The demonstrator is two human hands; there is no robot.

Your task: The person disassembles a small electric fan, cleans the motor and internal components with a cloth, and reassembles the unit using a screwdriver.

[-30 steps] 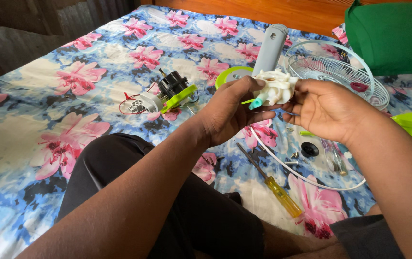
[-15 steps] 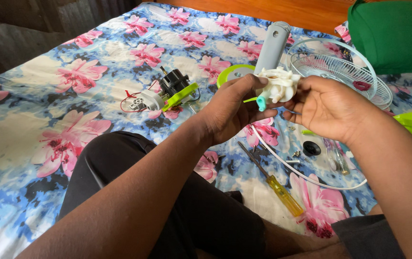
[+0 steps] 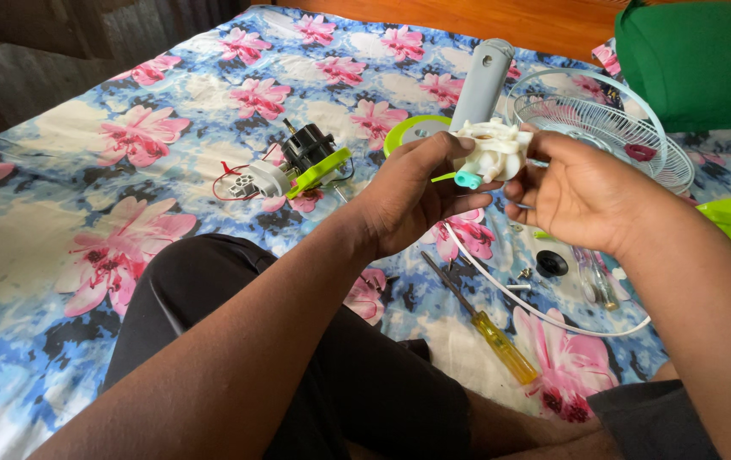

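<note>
At centre left of the frame, on the flowered bed sheet [image 3: 84,170], lies a black fan motor [image 3: 307,146] with a green bracket and red wires. Right of it, the left hand [image 3: 408,200] and the right hand [image 3: 578,192] both grip a small white plastic gear housing [image 3: 493,149] with a teal knob, held up at upper centre. Behind it stands a grey post [image 3: 483,81]; a white wire fan guard [image 3: 604,123] lies at upper right. A yellow-handled screwdriver [image 3: 493,336] lies below the hands.
</note>
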